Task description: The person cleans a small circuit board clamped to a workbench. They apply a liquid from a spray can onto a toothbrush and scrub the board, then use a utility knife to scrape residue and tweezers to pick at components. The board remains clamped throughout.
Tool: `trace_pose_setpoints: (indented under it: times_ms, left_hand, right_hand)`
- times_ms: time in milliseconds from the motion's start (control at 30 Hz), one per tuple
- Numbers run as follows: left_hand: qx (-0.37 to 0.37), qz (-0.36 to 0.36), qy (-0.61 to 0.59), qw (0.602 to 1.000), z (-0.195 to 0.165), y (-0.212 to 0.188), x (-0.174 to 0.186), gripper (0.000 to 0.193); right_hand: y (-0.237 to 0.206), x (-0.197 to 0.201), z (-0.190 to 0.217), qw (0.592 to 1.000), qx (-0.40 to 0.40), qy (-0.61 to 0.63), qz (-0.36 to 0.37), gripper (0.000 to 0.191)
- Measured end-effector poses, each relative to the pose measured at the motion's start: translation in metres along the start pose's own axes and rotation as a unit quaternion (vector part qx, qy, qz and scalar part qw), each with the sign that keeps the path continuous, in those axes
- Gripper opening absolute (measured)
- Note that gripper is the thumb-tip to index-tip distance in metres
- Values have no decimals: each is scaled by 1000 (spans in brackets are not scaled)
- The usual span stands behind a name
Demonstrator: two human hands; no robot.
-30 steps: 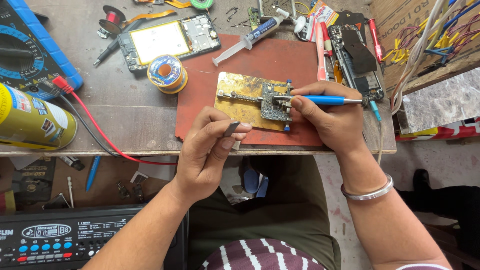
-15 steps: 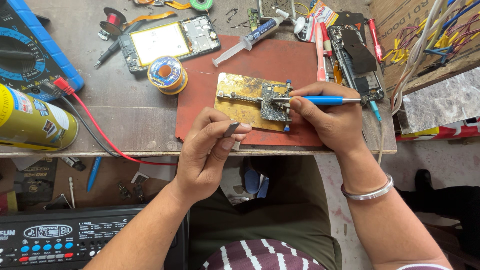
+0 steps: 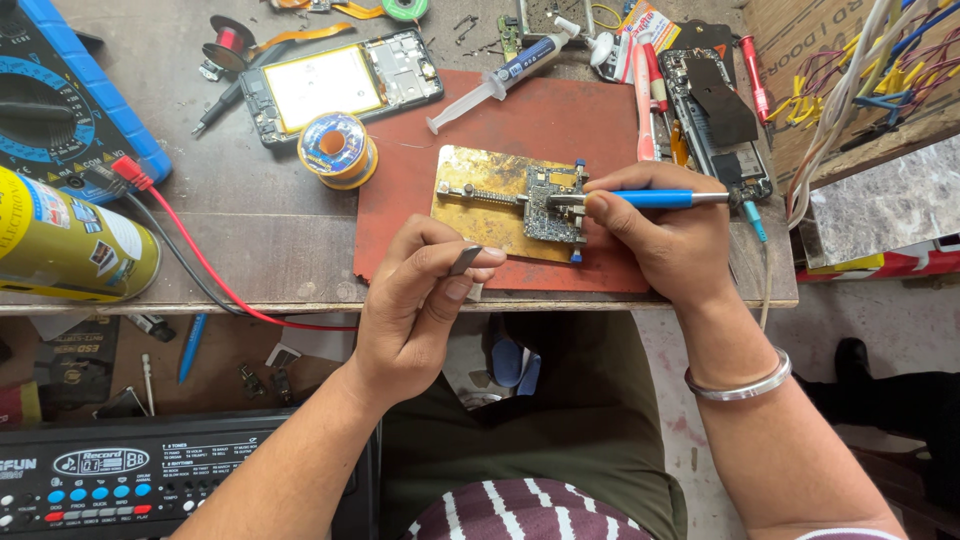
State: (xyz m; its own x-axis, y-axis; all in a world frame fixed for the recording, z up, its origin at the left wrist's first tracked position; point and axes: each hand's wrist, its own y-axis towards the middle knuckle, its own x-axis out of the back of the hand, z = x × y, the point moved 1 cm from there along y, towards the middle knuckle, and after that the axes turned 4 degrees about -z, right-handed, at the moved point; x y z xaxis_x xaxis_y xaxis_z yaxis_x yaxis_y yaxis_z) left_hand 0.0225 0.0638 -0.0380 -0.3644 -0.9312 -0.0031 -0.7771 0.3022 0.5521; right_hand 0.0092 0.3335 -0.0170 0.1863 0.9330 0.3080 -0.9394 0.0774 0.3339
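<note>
1. Right hand [image 3: 670, 235]: clenched around a blue-handled tool [image 3: 650, 199], held like a pen, its metal tip resting on the circuit board [image 3: 553, 205].
2. Left hand [image 3: 420, 300]: thumb and fingers pinched on a small grey metal piece [image 3: 466, 260], held above the near edge of the mat, apart from the board.
3. Circuit board: clamped on a brass-coloured holder plate [image 3: 490, 200], at the plate's right end, directly under the tool tip.
4. Red mat [image 3: 560, 125]: lies under the plate, on the wooden workbench [image 3: 250, 240].
5. Syringe [image 3: 500, 75]: lies on the mat's far edge, well apart from both hands.
6. Spool of solder wire [image 3: 338, 150]: just left of the mat.
7. Opened phone [image 3: 340, 85]: lies face up behind the spool.
8. Blue meter [image 3: 60, 90] with red lead [image 3: 200, 270]: far left; the lead runs along the bench's front edge.
9. Yellow can [image 3: 70, 240]: lies on its side at the left edge.
10. Risk, judged: the tool tip may slip across the board and scrape neighbouring parts if the right hand presses at a slant.
11. Risk, judged: the small metal piece, pinched over the bench edge, may drop to the lap or floor if the pinch loosens.
12. Risk, judged: the can, lying on its side, could roll if nudged.
</note>
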Motion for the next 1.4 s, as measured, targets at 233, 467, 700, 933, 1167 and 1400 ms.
trace_pose_setpoints:
  times_ms: [233, 467, 700, 933, 1167, 1400]
  left_hand:
    - [-1, 3, 3, 1000, 1, -1, 0, 21]
    - [1, 3, -15, 1000, 2, 0, 0, 21]
    - [-3, 3, -1, 1000, 2, -1, -1, 21]
    - [-4, 1, -4, 1000, 4, -2, 0, 21]
    - [-5, 0, -3, 1000, 4, -1, -1, 21]
    - [-4, 2, -2, 1000, 3, 0, -2, 21]
  right_hand:
    - [0, 1, 1, 1000, -13, 15, 2, 14]
    - [-1, 1, -3, 1000, -20, 13, -7, 14]
    - [0, 2, -2, 1000, -22, 13, -2, 13]
    - [1, 0, 1, 999, -37, 30, 7, 12]
    - [1, 0, 0, 997, -54, 50, 5, 13]
    - [1, 2, -1, 997, -50, 52, 6, 12]
